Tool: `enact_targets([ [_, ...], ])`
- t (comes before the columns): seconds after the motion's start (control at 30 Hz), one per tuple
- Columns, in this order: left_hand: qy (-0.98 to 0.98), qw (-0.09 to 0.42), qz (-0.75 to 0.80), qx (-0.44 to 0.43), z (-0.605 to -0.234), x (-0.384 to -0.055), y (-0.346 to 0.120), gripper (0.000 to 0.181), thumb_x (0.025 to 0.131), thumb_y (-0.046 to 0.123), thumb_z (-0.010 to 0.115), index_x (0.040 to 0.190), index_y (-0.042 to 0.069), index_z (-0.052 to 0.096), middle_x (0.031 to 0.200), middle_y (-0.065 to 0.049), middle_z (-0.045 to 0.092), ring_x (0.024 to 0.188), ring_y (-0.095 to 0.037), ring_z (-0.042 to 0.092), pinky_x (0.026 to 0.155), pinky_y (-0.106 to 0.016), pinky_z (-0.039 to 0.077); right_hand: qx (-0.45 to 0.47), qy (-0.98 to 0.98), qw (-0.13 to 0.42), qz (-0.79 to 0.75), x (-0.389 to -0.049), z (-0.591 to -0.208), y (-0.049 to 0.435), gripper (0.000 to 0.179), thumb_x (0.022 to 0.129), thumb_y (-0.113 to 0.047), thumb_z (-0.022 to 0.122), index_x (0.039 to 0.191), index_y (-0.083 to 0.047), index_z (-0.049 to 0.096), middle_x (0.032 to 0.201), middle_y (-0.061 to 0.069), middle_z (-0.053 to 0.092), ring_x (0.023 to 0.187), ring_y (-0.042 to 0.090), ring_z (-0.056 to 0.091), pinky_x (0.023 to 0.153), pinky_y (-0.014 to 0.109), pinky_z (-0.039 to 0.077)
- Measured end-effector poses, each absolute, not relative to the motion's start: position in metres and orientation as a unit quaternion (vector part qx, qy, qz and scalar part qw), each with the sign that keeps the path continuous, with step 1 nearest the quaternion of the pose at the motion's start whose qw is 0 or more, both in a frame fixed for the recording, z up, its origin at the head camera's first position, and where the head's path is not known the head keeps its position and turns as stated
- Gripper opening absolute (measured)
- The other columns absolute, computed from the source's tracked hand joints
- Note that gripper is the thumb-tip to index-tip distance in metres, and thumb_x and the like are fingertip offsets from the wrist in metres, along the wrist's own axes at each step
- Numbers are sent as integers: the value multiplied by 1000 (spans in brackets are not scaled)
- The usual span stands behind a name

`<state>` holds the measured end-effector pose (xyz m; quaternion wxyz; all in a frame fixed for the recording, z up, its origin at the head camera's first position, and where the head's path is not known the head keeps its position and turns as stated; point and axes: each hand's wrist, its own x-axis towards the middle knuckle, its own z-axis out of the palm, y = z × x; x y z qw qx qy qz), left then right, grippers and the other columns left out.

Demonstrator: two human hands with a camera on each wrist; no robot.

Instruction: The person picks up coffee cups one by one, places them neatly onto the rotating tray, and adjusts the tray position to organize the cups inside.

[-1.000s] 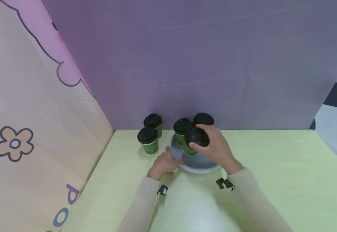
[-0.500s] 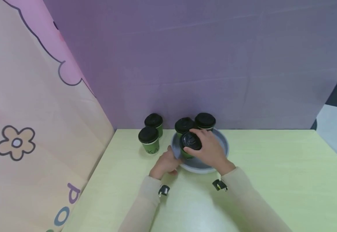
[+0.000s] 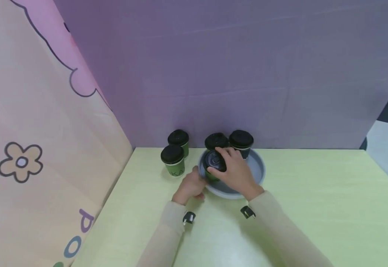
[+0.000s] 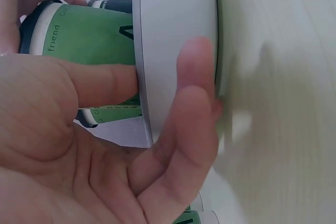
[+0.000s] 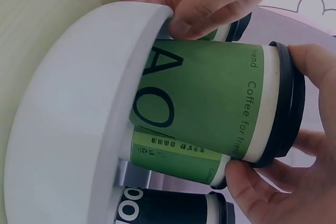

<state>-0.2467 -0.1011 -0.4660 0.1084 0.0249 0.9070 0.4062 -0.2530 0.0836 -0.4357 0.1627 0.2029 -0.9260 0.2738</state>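
My right hand [image 3: 236, 171] grips a green paper coffee cup [image 5: 205, 98] by its black lid, fingertips and thumb around the lid's edge. The cup is upright, low inside the left front of a round dish [image 3: 258, 170] with a grey inside and pale outer wall. My left hand [image 3: 191, 185] holds the dish's left front rim, thumb over the rim and fingers along the outer wall [image 4: 176, 14]. Behind the held cup in the dish stand another green cup [image 5: 176, 156] and a dark cup [image 5: 168, 208], both lidded.
Left of the dish, two more green coffee cups with black lids stand on the pale table [image 3: 314, 207], one in front [image 3: 175, 165] and one behind [image 3: 178, 138]. A purple backdrop [image 3: 207, 74] rises at the table's back edge, and a printed panel [image 3: 53, 122] borders the left.
My right hand has moved left and slightly down with the coffee cup, bringing it to the dish's left front. The dark cup shows more fully now. My left hand keeps its place on the rim.
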Motion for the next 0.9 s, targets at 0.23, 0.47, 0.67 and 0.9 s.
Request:
enact_targets([
  [0.23,901,123,416,29,-465,-246,-102,59,98,14,54,148,-8,33,77,-14,69,59,-30,73,54,-34,55,190,-924,175,282,-254,-438,77,79,88,-56,74,148,-9,51,141,18,53,128,39,53,94,57,55],
  [0.47,889,166,425,30,-464,-245,-101,80,96,30,65,154,-7,24,92,-14,67,60,-30,72,55,-39,59,186,-924,179,283,-256,-440,74,79,90,-54,74,149,-8,50,139,19,50,129,39,52,95,58,55],
  [0.67,882,182,433,35,-465,-243,-100,89,98,32,65,157,-9,13,92,-18,69,61,-32,71,55,-39,58,190,-925,181,274,-256,-440,74,81,89,-56,74,149,-6,50,135,18,52,125,38,54,92,55,56],
  [0.9,873,191,449,28,-466,-245,-101,92,100,30,64,160,-6,4,94,-18,70,60,-29,71,55,-36,58,192,-929,168,269,-257,-440,71,81,91,-57,71,151,-7,48,135,17,52,124,37,54,93,55,55],
])
